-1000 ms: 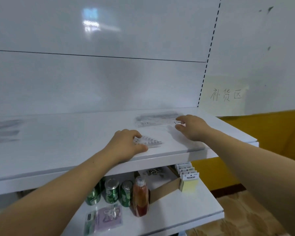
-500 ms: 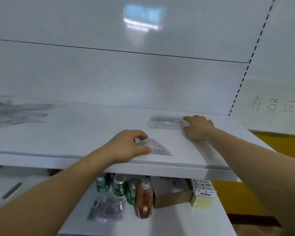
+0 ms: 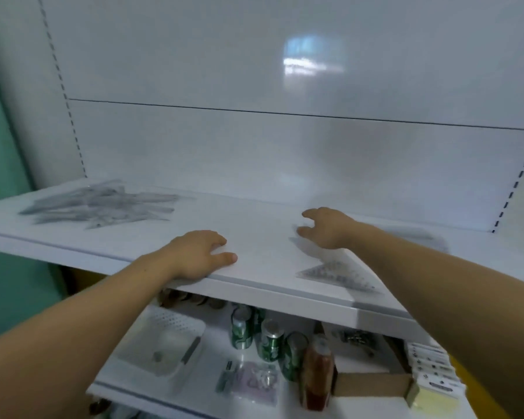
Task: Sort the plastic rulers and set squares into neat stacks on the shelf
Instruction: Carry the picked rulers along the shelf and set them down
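Our left hand [image 3: 197, 255] lies flat on the shelf's [image 3: 254, 213] front edge, holding nothing. Our right hand [image 3: 327, 228] is over mid-shelf, fingers loosely bent, empty. A clear set square [image 3: 336, 273] lies by the front edge, right; a jumbled pile of rulers [image 3: 103, 204] fills the back-left corner.

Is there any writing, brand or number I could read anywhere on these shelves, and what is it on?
No text here can be read.
On the set square: scale marks, blurred.
On the green cans: print blurred.
On the white boxes: labels too small.
On the purple packet: print blurred.
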